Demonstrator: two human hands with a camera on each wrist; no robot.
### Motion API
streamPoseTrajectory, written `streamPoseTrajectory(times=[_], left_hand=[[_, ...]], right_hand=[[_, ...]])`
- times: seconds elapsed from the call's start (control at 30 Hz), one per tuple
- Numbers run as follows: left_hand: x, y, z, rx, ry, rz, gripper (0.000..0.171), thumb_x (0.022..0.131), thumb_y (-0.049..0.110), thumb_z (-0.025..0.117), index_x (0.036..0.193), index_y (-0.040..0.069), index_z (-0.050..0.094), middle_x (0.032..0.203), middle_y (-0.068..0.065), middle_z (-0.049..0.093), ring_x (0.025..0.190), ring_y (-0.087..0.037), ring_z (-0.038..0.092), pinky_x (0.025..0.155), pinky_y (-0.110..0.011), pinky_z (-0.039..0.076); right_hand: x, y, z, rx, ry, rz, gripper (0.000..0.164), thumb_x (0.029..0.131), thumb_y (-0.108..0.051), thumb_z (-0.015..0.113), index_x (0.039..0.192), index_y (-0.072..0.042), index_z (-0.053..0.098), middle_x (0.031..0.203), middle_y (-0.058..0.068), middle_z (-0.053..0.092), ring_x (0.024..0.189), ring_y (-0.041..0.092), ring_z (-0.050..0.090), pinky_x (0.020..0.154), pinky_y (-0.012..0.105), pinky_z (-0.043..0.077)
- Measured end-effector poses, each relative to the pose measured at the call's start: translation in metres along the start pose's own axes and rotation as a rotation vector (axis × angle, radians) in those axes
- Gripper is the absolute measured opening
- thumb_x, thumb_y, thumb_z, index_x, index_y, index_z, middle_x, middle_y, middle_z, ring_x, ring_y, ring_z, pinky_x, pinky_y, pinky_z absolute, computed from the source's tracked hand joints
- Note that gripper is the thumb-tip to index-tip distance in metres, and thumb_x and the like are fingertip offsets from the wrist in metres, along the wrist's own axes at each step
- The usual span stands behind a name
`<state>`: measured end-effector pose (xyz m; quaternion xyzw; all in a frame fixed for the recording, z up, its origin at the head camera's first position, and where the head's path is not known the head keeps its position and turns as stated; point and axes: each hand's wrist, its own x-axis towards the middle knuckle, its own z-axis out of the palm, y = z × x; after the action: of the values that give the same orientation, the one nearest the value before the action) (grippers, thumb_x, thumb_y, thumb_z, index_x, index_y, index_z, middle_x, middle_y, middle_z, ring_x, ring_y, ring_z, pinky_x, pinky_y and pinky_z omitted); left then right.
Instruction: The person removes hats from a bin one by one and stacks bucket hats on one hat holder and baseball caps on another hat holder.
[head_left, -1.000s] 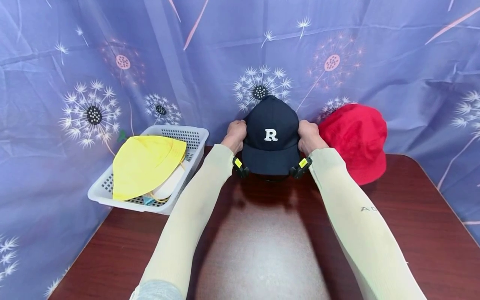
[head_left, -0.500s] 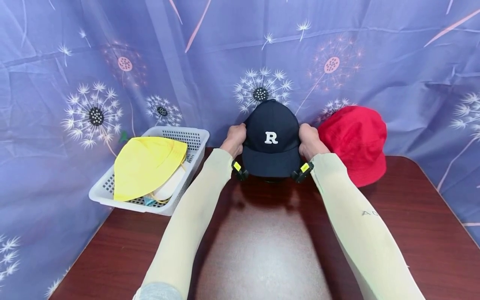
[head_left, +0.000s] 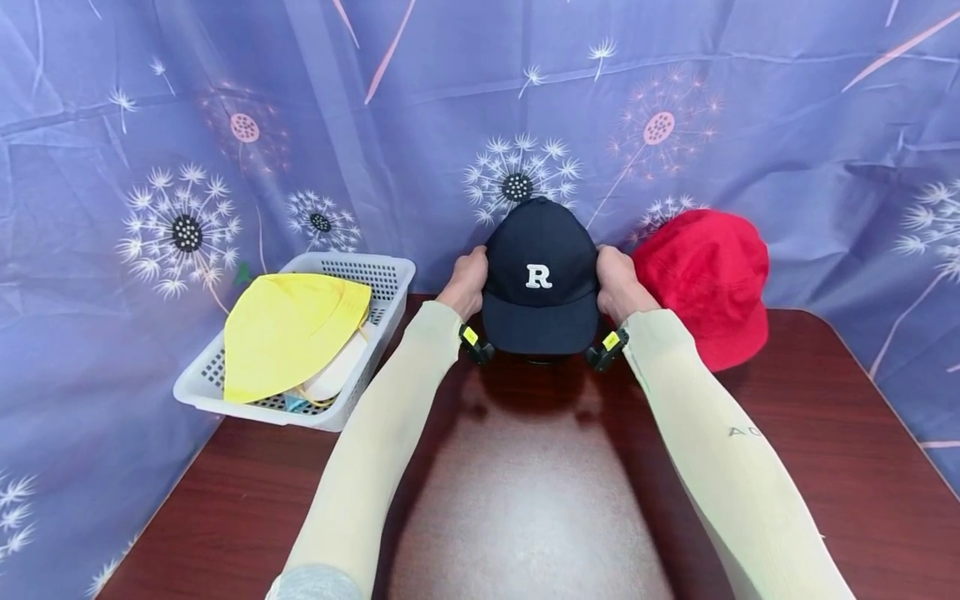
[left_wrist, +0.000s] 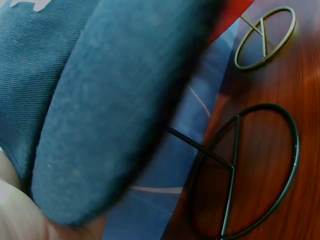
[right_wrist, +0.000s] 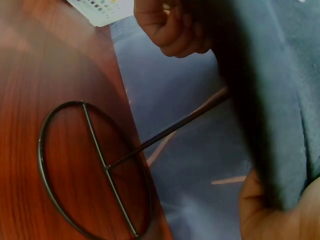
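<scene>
Left hand (head_left: 468, 279) and right hand (head_left: 618, 280) are pinching opposite sides of the navy cap (head_left: 540, 293), which is sitting over the black stand (left_wrist: 233, 166); matching pressure should be keeping it centred there.

The dark cap (head_left: 540, 323) is matt cloth, its crown finely ribbed. Under it, the stand (left_wrist: 231, 166) looks like smooth, faintly shiny metal. Right of the cap, the red hat (head_left: 708, 283) is creased cloth; left, the basket (head_left: 377, 343) looks plastic. Before the cap, the wood-grained table (head_left: 517, 467) is glossy.
</scene>
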<state>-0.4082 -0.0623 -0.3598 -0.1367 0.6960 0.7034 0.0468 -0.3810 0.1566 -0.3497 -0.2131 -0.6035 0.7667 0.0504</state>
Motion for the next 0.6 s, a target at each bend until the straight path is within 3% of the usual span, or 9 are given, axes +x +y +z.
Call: streamPoseTrajectory(times=[0.17,0.27,0.43,0.53,0.6], left_hand=[[-0.001,-0.002,-0.002,-0.032,0.005,0.004,0.06,0.113,0.042,0.042,0.163,0.008,0.039,0.166,-0.005,0.041,0.148,-0.023,0.042,0.121,-0.034,0.037],[-0.002,-0.002,-0.004,-0.052,0.0,0.005,0.059,0.112,0.043,0.042,0.162,0.009,0.042,0.165,-0.004,0.042,0.146,-0.022,0.044,0.12,-0.033,0.037],[-0.002,-0.003,-0.006,-0.038,0.01,0.002,0.062,0.111,0.047,0.042,0.162,0.011,0.042,0.164,-0.003,0.043,0.145,-0.023,0.044,0.12,-0.035,0.037],[-0.003,-0.004,-0.007,-0.036,0.032,0.009,0.06,0.109,0.05,0.043,0.153,0.01,0.051,0.145,-0.003,0.053,0.122,-0.022,0.055,0.101,-0.032,0.047],[-0.004,-0.004,-0.009,-0.046,0.045,0.018,0.055,0.108,0.051,0.043,0.141,0.009,0.057,0.123,-0.003,0.056,0.095,-0.02,0.057,0.078,-0.03,0.049]], right_hand=[[0.001,-0.001,0.001,0.019,-0.005,-0.029,0.034,0.107,-0.028,0.048,0.132,-0.007,0.056,0.144,0.0,0.049,0.121,0.014,0.046,0.106,0.024,0.043],[0.0,-0.002,0.001,0.021,-0.027,-0.058,0.049,0.109,-0.031,0.045,0.151,-0.004,0.048,0.155,0.001,0.044,0.129,0.013,0.043,0.113,0.023,0.039],[-0.005,-0.003,0.0,0.026,-0.068,-0.107,0.057,0.113,-0.035,0.036,0.158,-0.001,0.041,0.163,0.004,0.038,0.138,0.015,0.039,0.119,0.023,0.033],[-0.009,-0.003,-0.002,-0.013,-0.091,-0.141,0.056,0.114,-0.04,0.033,0.155,-0.003,0.044,0.161,0.004,0.04,0.137,0.014,0.038,0.118,0.021,0.031],[-0.012,-0.003,-0.004,-0.005,-0.104,-0.157,0.048,0.114,-0.041,0.034,0.139,-0.006,0.054,0.145,0.005,0.049,0.128,0.014,0.043,0.11,0.02,0.035]])
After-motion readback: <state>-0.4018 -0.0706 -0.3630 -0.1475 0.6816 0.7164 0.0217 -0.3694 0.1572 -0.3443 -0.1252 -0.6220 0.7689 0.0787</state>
